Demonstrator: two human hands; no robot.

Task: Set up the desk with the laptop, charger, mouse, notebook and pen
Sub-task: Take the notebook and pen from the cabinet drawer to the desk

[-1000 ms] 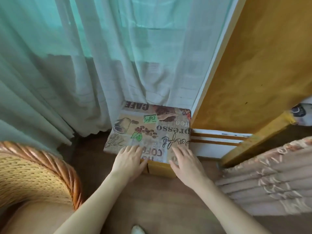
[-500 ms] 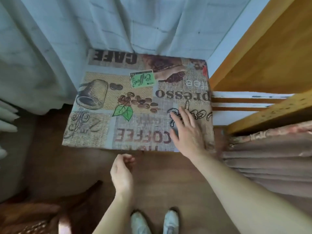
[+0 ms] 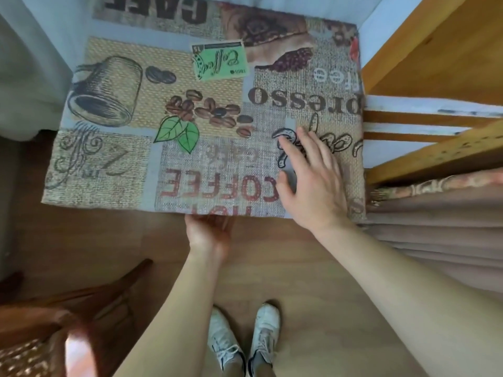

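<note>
A cloth [image 3: 136, 170] printed with coffee motifs covers the table: a drawn cup at the left, brown beans with two green leaves in the middle, a green label farther back, and the words "CAFE", "COFFEE" and part of "espresso" reading upside down. Pale curtains [image 3: 30, 85] hang at the far left. To the right stands yellow wooden furniture [image 3: 435, 47], and below it lies folded brownish fabric [image 3: 435, 229] with a patterned edge. The wooden floor [image 3: 313, 281] spreads in front, where two white shoes [image 3: 245, 338] show. A reddish wooden chair [image 3: 81, 303] sits at the near left.
</note>
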